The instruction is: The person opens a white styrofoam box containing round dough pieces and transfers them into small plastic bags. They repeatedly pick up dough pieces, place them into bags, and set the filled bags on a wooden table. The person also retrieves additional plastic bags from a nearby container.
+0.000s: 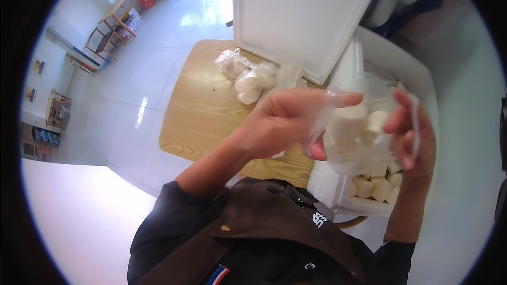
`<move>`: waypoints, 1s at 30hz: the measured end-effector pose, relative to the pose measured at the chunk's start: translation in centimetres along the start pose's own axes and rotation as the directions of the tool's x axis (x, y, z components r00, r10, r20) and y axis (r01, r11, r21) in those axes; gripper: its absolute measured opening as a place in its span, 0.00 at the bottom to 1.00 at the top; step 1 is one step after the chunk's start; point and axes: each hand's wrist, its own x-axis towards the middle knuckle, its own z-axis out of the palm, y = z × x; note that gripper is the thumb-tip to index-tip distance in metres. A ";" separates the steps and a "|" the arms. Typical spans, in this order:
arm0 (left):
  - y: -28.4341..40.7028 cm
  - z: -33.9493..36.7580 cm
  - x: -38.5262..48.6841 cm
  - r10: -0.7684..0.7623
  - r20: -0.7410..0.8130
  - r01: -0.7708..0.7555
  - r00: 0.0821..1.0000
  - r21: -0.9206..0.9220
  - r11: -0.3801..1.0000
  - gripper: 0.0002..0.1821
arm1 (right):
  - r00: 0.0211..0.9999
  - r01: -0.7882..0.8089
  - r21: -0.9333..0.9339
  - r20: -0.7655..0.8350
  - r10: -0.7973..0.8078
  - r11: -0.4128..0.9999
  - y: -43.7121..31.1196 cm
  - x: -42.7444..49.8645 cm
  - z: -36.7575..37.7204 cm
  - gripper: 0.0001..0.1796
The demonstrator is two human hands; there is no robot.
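Observation:
Between my two hands hangs a clear plastic bag (344, 154) with several round white pieces (348, 122) in it, which look like steamed buns. My left hand (293, 120) grips one side of the bag's mouth, thumb stretched over it. On the other side, my right hand (412, 134) is hooked into the bag's loop, fingers partly curled and blurred. Below the bag, a white foam box (328, 186) holds more loose white pieces (374, 188). Filled clear bags (253, 83) rest on the wooden table (194, 114), left of the box.
A large white foam lid (297, 16) stands tilted at the table's far edge, beside the box. A wooden chair (103, 43) and a long wooden table (122, 0) are farther off at the upper left. A white wall runs along the right.

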 end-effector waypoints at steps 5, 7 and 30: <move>-0.4 -5.0 -3.7 0.210 -0.091 -0.122 0.973 0.570 0.812 0.27 | 0.904 -0.373 -0.217 0.132 0.406 0.902 4.9 5.9 6.3 0.27; -0.9 -6.8 -5.1 0.228 -0.100 -0.075 0.969 0.754 0.653 0.15 | 0.824 -0.424 -0.290 0.270 0.498 0.858 8.9 7.6 7.6 0.22; -7.1 -29.7 -18.6 -0.309 -0.567 -0.097 0.764 -0.574 0.813 0.07 | 0.785 -0.275 0.721 -0.214 0.581 0.636 30.6 14.1 13.4 0.12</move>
